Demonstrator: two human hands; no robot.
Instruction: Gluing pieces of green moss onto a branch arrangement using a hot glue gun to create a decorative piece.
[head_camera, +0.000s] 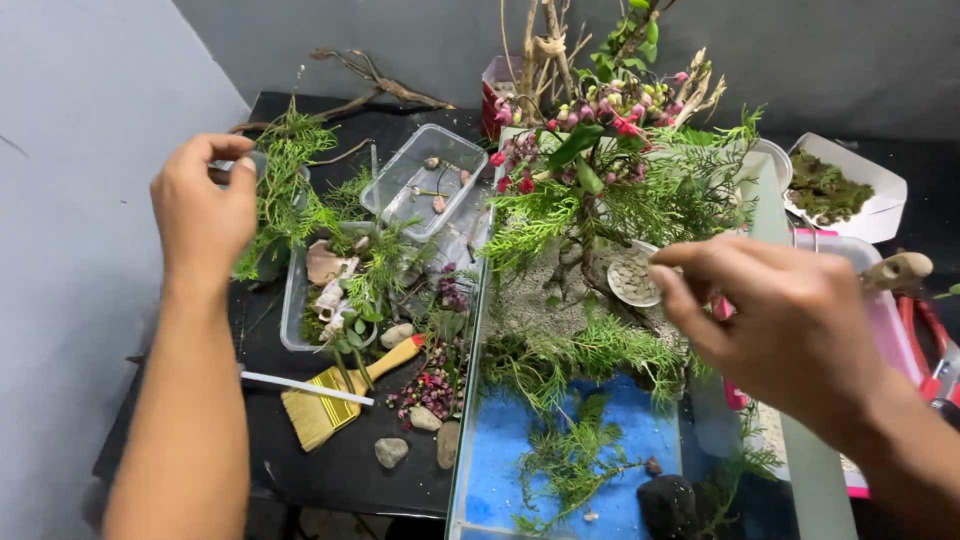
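Green sprig stands upright just right of the left hand, pinched at its top; right hand, fingers curled closed, hovers beside the dish.

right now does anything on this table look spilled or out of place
Small dried pink buds lie loose on the black table beside the glass tank, among a few stones and by the yellow brush; they look scattered rather than contained. Nothing looks broken or tipped.
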